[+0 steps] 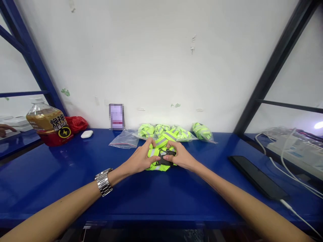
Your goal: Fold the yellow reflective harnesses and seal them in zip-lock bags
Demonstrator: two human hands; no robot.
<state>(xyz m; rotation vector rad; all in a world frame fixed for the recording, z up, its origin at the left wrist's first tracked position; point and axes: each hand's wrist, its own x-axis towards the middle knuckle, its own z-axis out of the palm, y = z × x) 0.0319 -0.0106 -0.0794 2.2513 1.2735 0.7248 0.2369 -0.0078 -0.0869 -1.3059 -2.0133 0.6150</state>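
Note:
A neon-yellow reflective strap harness (164, 141) with silver stripes lies bunched on the blue table in front of me. At its near side sits a black plastic buckle (164, 162). My left hand (145, 158) grips the folded straps from the left, thumb against the buckle's left end. From the right, my right hand (180, 155) closes on the buckle's right part, thumb on its top. The two thumbs nearly meet over the buckle. Behind my fingers, the far part of the harness is partly hidden, and it reaches back to bagged harnesses (146, 130) by the wall.
An empty zip bag (124, 139) and another bagged harness (202, 131) lie at the back. A phone (116, 117) leans on the wall. On the left are a drink bottle (49, 124), red plastic bag (77, 123) and white case (87, 134); right, a charging phone (257, 176).

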